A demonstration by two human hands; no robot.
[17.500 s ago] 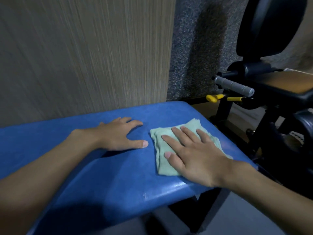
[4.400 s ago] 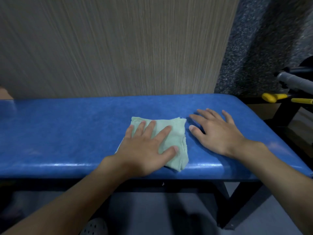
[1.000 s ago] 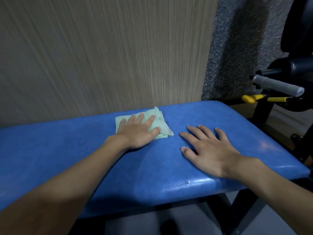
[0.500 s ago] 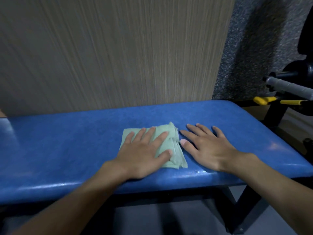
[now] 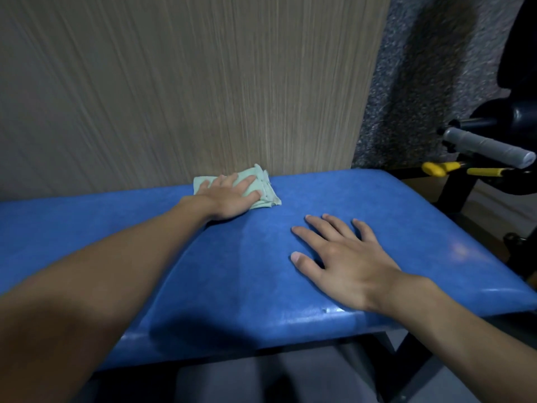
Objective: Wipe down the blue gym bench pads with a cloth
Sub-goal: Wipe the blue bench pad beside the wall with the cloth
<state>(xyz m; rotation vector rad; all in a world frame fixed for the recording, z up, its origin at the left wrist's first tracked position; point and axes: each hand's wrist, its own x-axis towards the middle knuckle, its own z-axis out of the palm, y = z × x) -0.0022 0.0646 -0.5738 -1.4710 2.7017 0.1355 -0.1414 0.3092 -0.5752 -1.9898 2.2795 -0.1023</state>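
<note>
A blue bench pad [image 5: 241, 257] runs across the view from left to right. A folded pale green cloth [image 5: 267, 193] lies at the pad's far edge, against the wall. My left hand [image 5: 232, 196] presses flat on the cloth with straight fingers, the arm stretched out across the pad. My right hand [image 5: 340, 257] rests palm down on the bare pad nearer the front edge, fingers spread, apart from the cloth.
A wood-grain wall panel [image 5: 174, 82] stands right behind the bench. To the right is a black gym machine with a grey-wrapped handle [image 5: 488, 146] and yellow pins [image 5: 436, 167]. The bench's black frame leg [image 5: 412, 353] shows below the front edge.
My left hand has pushed the cloth from the front of the pad away to its far edge by the wall. My right hand has stayed flat on the pad.
</note>
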